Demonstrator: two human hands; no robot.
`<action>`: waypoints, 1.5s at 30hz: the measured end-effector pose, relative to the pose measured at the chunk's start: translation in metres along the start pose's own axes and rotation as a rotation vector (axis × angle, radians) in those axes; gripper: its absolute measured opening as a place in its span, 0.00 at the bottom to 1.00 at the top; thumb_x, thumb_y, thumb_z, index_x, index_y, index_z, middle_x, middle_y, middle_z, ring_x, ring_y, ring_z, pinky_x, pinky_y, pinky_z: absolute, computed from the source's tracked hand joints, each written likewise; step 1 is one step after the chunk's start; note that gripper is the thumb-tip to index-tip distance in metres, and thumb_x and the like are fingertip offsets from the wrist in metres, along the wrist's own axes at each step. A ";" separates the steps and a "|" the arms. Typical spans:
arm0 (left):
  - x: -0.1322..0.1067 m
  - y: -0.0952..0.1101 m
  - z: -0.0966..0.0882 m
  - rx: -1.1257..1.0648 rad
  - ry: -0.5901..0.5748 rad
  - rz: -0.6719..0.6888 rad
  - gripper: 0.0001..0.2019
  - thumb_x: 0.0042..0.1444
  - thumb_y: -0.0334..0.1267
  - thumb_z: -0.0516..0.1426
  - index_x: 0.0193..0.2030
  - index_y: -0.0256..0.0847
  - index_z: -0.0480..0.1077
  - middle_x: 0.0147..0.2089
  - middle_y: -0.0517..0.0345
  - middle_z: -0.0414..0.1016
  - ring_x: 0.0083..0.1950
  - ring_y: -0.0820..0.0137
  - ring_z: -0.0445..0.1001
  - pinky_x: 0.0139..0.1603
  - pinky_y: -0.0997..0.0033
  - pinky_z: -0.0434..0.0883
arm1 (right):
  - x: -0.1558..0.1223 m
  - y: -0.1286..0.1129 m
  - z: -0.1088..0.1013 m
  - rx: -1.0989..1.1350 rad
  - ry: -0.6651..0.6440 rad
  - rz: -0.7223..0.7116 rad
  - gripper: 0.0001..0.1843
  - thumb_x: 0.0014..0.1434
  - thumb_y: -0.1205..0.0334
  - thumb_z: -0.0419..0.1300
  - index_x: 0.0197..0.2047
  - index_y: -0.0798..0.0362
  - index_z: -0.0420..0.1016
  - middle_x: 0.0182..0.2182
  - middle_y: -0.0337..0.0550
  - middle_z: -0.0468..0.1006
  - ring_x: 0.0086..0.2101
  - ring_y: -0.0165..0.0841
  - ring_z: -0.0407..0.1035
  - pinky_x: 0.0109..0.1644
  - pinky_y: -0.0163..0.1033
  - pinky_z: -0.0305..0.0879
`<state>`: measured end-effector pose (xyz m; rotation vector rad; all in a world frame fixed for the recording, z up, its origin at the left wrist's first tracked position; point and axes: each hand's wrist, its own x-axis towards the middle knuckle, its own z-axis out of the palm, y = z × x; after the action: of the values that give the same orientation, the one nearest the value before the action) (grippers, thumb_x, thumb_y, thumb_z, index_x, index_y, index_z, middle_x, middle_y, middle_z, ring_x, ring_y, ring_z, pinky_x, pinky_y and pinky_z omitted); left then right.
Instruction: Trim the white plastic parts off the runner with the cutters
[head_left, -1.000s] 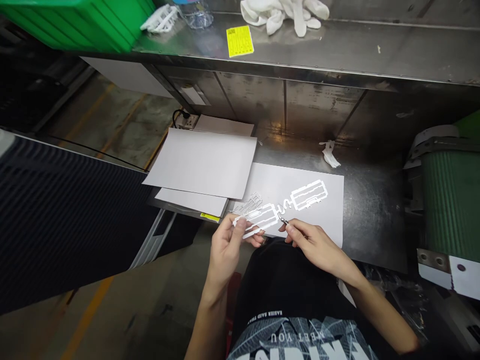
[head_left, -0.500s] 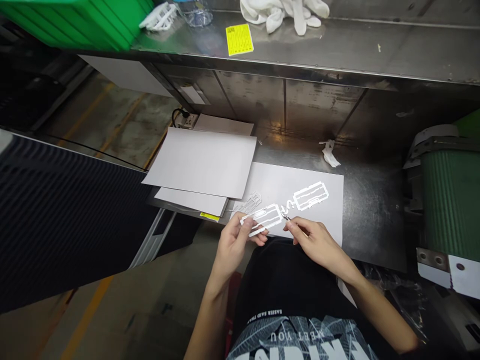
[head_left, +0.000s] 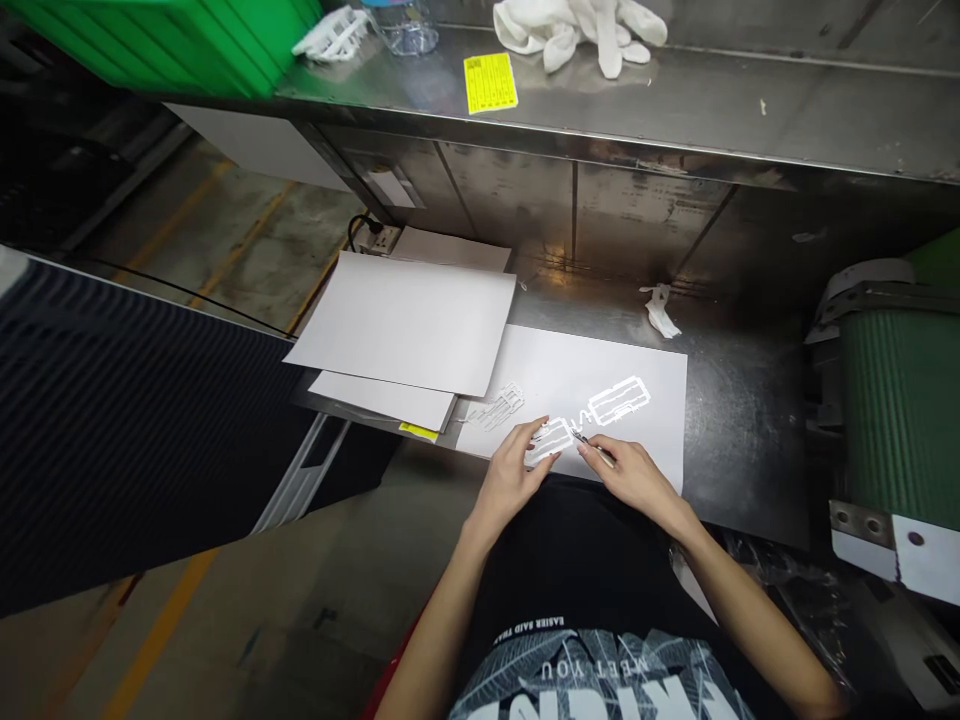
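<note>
Steel bench (head_left: 742,400) — white strip (head_left: 622,398) flat on sheet (head_left: 570,360), axis near-left to far-right.

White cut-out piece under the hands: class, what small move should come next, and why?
Probably work the tip of the thin tool along the narrow link between the two frames of the white cut-out piece. The left hand pins one frame flat on the grey sheet; the right hand holds the tool tip at that link.

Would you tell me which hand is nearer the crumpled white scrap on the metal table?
Right: the right hand is directly below the scrap in view; the left hand is farther, down-left.
</note>
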<state>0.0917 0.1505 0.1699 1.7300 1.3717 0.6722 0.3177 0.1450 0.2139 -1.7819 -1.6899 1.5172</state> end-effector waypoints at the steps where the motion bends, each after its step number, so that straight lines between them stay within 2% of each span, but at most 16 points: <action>1: 0.000 -0.002 0.002 0.002 -0.001 -0.011 0.24 0.66 0.42 0.60 0.67 0.47 0.65 0.61 0.50 0.75 0.54 0.64 0.77 0.56 0.61 0.76 | 0.001 0.002 0.000 -0.004 -0.007 -0.002 0.29 0.69 0.33 0.46 0.39 0.46 0.76 0.30 0.37 0.78 0.32 0.36 0.70 0.39 0.39 0.60; 6: 0.002 -0.015 0.014 0.001 -0.022 -0.041 0.24 0.66 0.43 0.60 0.67 0.46 0.64 0.60 0.50 0.75 0.51 0.64 0.77 0.56 0.61 0.77 | 0.014 0.018 0.005 -0.057 0.011 -0.002 0.28 0.70 0.35 0.47 0.37 0.46 0.77 0.26 0.36 0.75 0.29 0.35 0.67 0.37 0.39 0.59; 11: 0.005 -0.034 0.027 0.039 -0.047 -0.036 0.24 0.65 0.44 0.60 0.67 0.46 0.64 0.61 0.49 0.76 0.54 0.60 0.78 0.58 0.56 0.77 | 0.028 0.042 0.017 -0.107 0.054 -0.018 0.27 0.70 0.39 0.48 0.33 0.48 0.77 0.26 0.39 0.78 0.29 0.36 0.69 0.37 0.39 0.60; 15: 0.005 -0.041 0.033 0.069 -0.070 -0.033 0.24 0.65 0.46 0.60 0.66 0.47 0.65 0.62 0.51 0.76 0.57 0.59 0.78 0.59 0.56 0.77 | 0.030 0.051 0.025 -0.141 0.092 -0.013 0.26 0.71 0.40 0.47 0.31 0.48 0.73 0.24 0.38 0.75 0.28 0.36 0.69 0.36 0.38 0.59; 18: 0.006 -0.050 0.035 0.104 -0.020 -0.054 0.24 0.66 0.48 0.59 0.65 0.47 0.65 0.61 0.50 0.76 0.59 0.58 0.78 0.61 0.56 0.76 | 0.031 0.053 0.031 -0.154 0.134 -0.003 0.25 0.71 0.40 0.47 0.33 0.46 0.72 0.24 0.37 0.74 0.28 0.37 0.69 0.37 0.39 0.58; 21: 0.010 -0.070 0.031 0.175 0.123 -0.106 0.23 0.67 0.46 0.57 0.65 0.41 0.64 0.62 0.43 0.73 0.64 0.54 0.72 0.66 0.49 0.72 | 0.033 0.060 0.035 -0.187 0.205 -0.021 0.19 0.70 0.42 0.52 0.38 0.46 0.73 0.30 0.39 0.77 0.32 0.38 0.71 0.39 0.40 0.60; 24: 0.017 -0.097 0.022 0.247 0.247 -0.161 0.23 0.67 0.43 0.56 0.65 0.35 0.64 0.61 0.36 0.71 0.68 0.49 0.67 0.70 0.42 0.66 | 0.036 0.070 0.037 -0.251 0.291 -0.130 0.10 0.66 0.51 0.59 0.45 0.47 0.73 0.41 0.42 0.79 0.39 0.39 0.74 0.42 0.41 0.65; 26: 0.020 -0.109 0.015 0.275 0.286 -0.195 0.25 0.65 0.41 0.57 0.66 0.33 0.63 0.64 0.32 0.68 0.70 0.45 0.64 0.71 0.38 0.63 | 0.037 0.076 0.037 -0.293 0.320 -0.210 0.08 0.65 0.59 0.59 0.47 0.47 0.73 0.49 0.45 0.78 0.42 0.39 0.75 0.44 0.41 0.67; 28: 0.022 -0.112 0.011 0.285 0.308 -0.222 0.31 0.64 0.42 0.59 0.70 0.32 0.59 0.70 0.28 0.62 0.74 0.40 0.58 0.72 0.33 0.59 | 0.040 0.080 0.035 -0.346 0.351 -0.256 0.10 0.64 0.65 0.57 0.48 0.48 0.72 0.58 0.47 0.74 0.44 0.39 0.75 0.47 0.43 0.68; 30: 0.023 -0.104 0.009 0.275 0.318 -0.231 0.36 0.63 0.44 0.60 0.73 0.33 0.54 0.75 0.27 0.54 0.78 0.40 0.50 0.75 0.32 0.53 | 0.045 0.082 0.033 -0.395 0.392 -0.247 0.11 0.63 0.68 0.56 0.47 0.48 0.72 0.66 0.49 0.68 0.47 0.40 0.74 0.51 0.46 0.67; 32: 0.022 -0.089 0.009 0.234 0.302 -0.222 0.35 0.64 0.46 0.59 0.73 0.33 0.55 0.75 0.30 0.55 0.79 0.44 0.50 0.77 0.38 0.52 | 0.052 0.083 0.030 -0.385 0.402 -0.154 0.10 0.63 0.69 0.56 0.46 0.49 0.72 0.65 0.50 0.70 0.48 0.43 0.73 0.53 0.48 0.65; 34: 0.020 -0.071 0.010 0.165 0.257 -0.226 0.29 0.66 0.47 0.57 0.69 0.34 0.62 0.71 0.34 0.64 0.76 0.49 0.58 0.77 0.44 0.57 | 0.059 0.084 0.027 -0.338 0.403 -0.044 0.10 0.62 0.71 0.56 0.45 0.49 0.73 0.54 0.52 0.78 0.47 0.45 0.73 0.52 0.48 0.62; 37: 0.015 -0.047 0.013 0.023 0.139 -0.284 0.20 0.67 0.50 0.55 0.58 0.38 0.72 0.59 0.40 0.77 0.63 0.52 0.74 0.67 0.46 0.70 | 0.067 0.083 0.022 -0.257 0.428 0.056 0.10 0.60 0.72 0.55 0.43 0.50 0.72 0.39 0.49 0.80 0.41 0.44 0.73 0.47 0.46 0.61; 40: 0.009 -0.027 0.020 -0.134 0.022 -0.343 0.18 0.66 0.53 0.56 0.50 0.41 0.77 0.51 0.44 0.82 0.52 0.54 0.81 0.56 0.49 0.77 | 0.067 0.073 0.022 -0.102 0.411 0.112 0.03 0.60 0.64 0.59 0.39 0.49 0.69 0.35 0.44 0.80 0.34 0.39 0.73 0.40 0.42 0.63; 42: 0.006 -0.015 0.026 -0.240 0.002 -0.358 0.18 0.65 0.53 0.58 0.52 0.41 0.75 0.52 0.44 0.82 0.52 0.56 0.82 0.55 0.53 0.78 | 0.062 0.059 0.027 0.016 0.365 0.101 0.07 0.60 0.57 0.61 0.38 0.48 0.67 0.35 0.40 0.80 0.33 0.36 0.73 0.38 0.39 0.65; 45: 0.006 0.005 0.030 -0.399 0.077 -0.346 0.18 0.65 0.50 0.58 0.55 0.41 0.68 0.54 0.43 0.81 0.56 0.60 0.81 0.57 0.58 0.78 | 0.048 0.031 0.036 0.256 0.262 0.010 0.17 0.59 0.46 0.63 0.38 0.48 0.65 0.34 0.38 0.78 0.33 0.33 0.73 0.38 0.37 0.67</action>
<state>0.1200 0.1478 0.1575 1.1317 1.4298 0.7592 0.2967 0.1599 0.1514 -1.7648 -1.3027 1.3630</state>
